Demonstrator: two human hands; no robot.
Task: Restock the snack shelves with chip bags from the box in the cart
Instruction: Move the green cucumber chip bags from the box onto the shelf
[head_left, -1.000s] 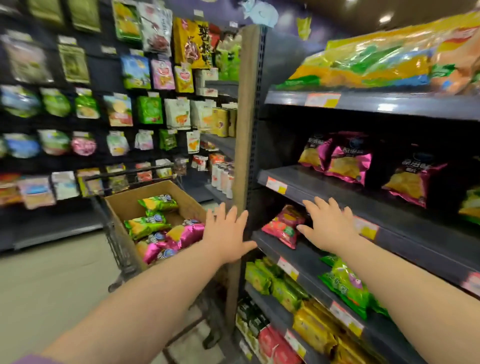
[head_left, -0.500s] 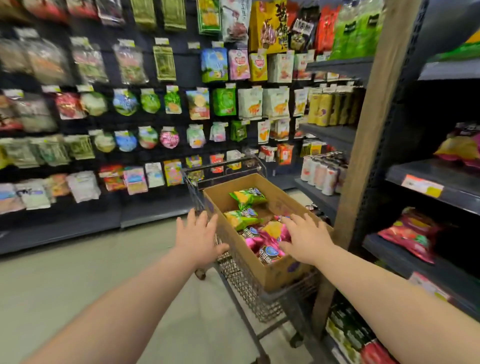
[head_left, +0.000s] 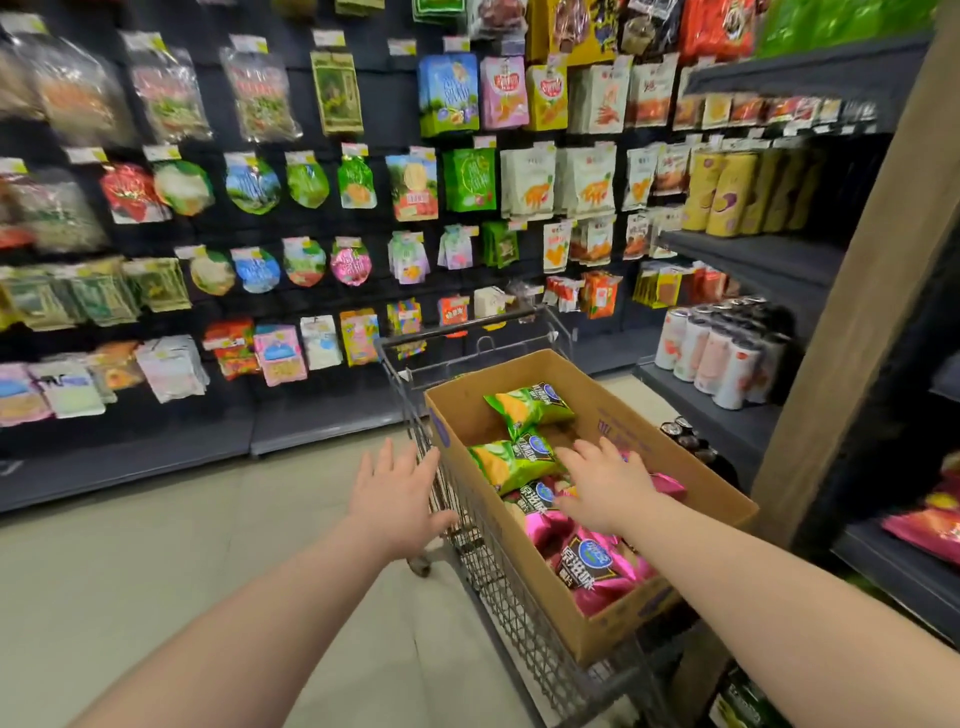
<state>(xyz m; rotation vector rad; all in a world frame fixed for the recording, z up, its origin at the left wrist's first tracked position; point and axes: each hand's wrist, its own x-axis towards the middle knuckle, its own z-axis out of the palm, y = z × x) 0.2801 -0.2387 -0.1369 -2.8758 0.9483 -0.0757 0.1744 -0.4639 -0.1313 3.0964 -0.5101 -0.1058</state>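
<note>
In the snack aisle, the cart's (head_left: 519, 597) box (head_left: 649, 431) holds chip bags (head_left: 597, 571) right beneath the spread, empty right grip (head_left: 605, 488); the spread left grip (head_left: 395, 493) hangs outside the cart.

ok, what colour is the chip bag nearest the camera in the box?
The chip bag is shiny magenta-pink with a dark label; head view.

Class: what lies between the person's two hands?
In the head view, between the left hand and right hand lie the cart's wire side, the cardboard box's wall and a green chip bag.
</note>
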